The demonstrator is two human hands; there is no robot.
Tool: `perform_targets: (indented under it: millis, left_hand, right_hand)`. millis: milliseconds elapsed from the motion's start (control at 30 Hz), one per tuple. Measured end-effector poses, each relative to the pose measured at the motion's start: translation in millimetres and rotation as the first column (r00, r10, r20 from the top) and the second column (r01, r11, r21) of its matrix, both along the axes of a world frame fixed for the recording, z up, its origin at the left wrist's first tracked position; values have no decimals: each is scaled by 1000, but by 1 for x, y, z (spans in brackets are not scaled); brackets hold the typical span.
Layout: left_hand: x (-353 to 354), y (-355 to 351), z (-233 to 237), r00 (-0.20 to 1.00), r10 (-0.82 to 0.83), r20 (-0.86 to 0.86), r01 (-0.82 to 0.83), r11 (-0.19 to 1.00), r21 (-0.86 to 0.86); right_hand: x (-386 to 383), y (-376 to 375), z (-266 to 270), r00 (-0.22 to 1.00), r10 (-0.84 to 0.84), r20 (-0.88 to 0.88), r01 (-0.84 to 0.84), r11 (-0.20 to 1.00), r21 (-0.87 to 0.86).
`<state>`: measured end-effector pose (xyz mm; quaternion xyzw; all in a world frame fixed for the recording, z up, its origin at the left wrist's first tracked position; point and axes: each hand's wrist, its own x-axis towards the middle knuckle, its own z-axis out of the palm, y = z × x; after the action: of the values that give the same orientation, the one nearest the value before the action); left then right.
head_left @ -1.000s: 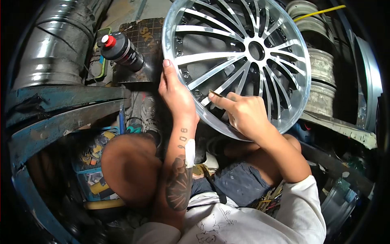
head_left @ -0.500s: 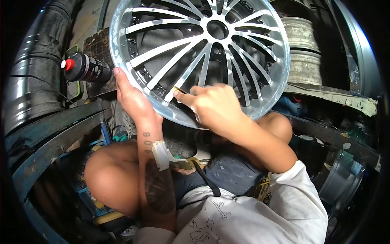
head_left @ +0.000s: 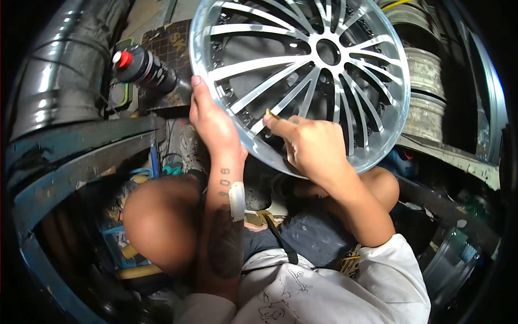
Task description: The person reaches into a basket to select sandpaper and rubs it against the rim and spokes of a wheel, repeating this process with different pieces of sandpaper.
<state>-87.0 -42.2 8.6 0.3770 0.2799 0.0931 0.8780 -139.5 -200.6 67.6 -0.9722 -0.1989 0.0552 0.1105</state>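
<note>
Gripping a silver, many-spoked metal wheel (head_left: 314, 51) tilted up beyond the bent knees (head_left: 159, 221), the left hand (head_left: 217, 127) is clamped on its edge; the right hand (head_left: 318, 148) pinches a small yellowish piece (head_left: 272, 114) at a lower spoke (its knuckles block some metal behind). Past them, a black bottle with a red cap (head_left: 144, 69) stands on a dark gridded board (head_left: 175, 38) lettered "SK"; the bottle's label is unreadable. Dull grey wheels (head_left: 426, 92) stack rightward.

"8", "0" tattooed on left forearm (head_left: 224, 177); "SK" on board (head_left: 171, 46); bottle label (head_left: 158, 74) blurred
</note>
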Motion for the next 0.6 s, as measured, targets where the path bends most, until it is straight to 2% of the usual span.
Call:
perform_targets:
  millis: [67, 100, 233, 333, 400, 467, 600]
  left_hand:
    - [0, -1, -2, 1000, 5, 9, -5, 1000, -10]
    - [1, -2, -1, 1000, 29, 13, -28, 999, -15]
    - [-1, 1, -3, 1000, -20, -3, 20, 999, 50]
    - [1, -2, -5, 999, 40, 6, -40, 999, 34]
    - [0, 3, -8, 1000, -16, -8, 16, 998, 54]
    - [0, 1, -7, 1000, -21, 10, 21, 1000, 20]
    - [0, -1, 1, 999, -1, 39, 2, 1000, -23]
  right_hand:
    - [-1, 0, -6, 999, -16, 40, 13, 998, 64]
    - [-4, -1, -1, 999, -29, -23, 29, 1000, 2]
    - [5, 1, -4, 1000, 22, 22, -23, 999, 43]
    - [-1, -1, -1, 1000, 24, -6, -24, 999, -35]
    - [6, -6, -8, 996, 83, 45, -85, 995, 49]
    - [2, -12, 6, 995, 100, -18, -101, 994, -49]
    - [1, -8, 14, 990, 122, 67, -121, 992, -20]
